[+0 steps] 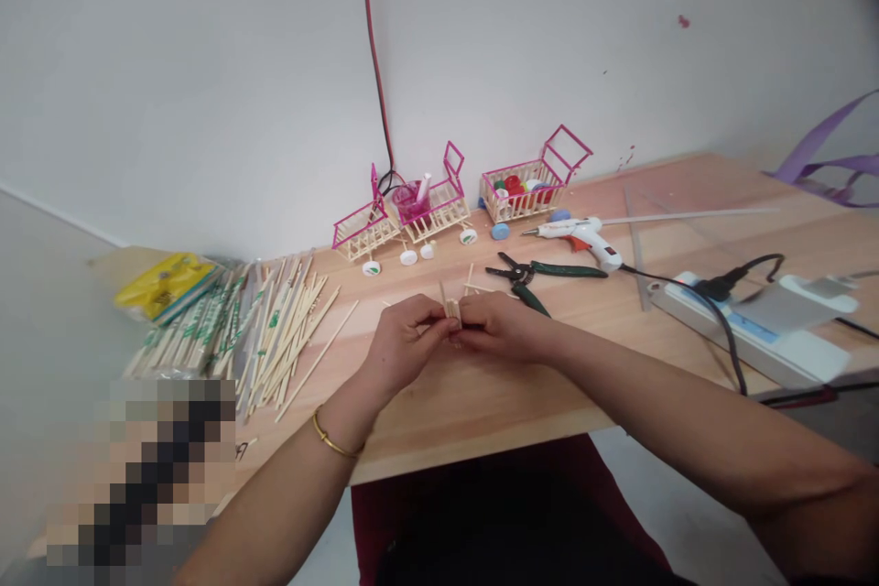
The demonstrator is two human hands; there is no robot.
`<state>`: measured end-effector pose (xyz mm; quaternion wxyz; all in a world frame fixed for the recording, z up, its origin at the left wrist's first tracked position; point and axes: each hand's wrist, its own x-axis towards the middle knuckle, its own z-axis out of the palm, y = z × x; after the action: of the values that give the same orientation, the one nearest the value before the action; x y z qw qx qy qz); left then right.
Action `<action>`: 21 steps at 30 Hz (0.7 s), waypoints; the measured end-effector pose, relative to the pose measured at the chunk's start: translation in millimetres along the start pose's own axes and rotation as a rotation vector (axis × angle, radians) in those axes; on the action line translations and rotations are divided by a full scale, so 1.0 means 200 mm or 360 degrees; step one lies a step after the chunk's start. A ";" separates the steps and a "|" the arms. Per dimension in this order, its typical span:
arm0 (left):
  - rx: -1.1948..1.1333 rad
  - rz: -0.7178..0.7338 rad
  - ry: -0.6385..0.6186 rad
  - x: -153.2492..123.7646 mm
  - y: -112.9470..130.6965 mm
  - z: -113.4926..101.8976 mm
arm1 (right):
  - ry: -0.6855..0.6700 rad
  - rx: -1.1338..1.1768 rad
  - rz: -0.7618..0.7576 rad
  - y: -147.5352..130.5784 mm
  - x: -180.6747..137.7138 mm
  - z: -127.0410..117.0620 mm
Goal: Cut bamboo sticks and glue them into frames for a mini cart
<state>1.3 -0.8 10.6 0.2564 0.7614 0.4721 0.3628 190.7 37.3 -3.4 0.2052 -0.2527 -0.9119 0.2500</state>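
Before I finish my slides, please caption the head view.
Left hand and right hand pinch wooden sticks near pliers and three miniature carts.

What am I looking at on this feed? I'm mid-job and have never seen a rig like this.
No machine here: this single picture comes from a camera on a person's head, looking forward and down. The bare left hand and right hand together pinch a small bundle of short sticks. On the wooden table, loose sticks lie to the left; three little stick carts stand at the back; green-handled pliers, a glue gun and a power strip lie to the right.
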 end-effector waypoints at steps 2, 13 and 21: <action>0.0073 0.0103 0.0016 0.00 0.01 0.00 | -0.0041 -0.0001 0.0009 -0.01 0.00 -0.01; -0.0094 0.0069 -0.0087 0.00 0.01 -0.02 | -0.0053 -0.0150 0.0125 -0.03 0.00 0.01; -0.0292 -0.0015 -0.0113 0.00 0.01 -0.02 | -0.0127 -0.0284 0.0162 -0.01 0.00 0.03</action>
<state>-0.1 -0.8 14.9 0.3434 0.7449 0.4311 0.3761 187.3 34.5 -7.5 0.1323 -0.3059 -0.9239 0.1879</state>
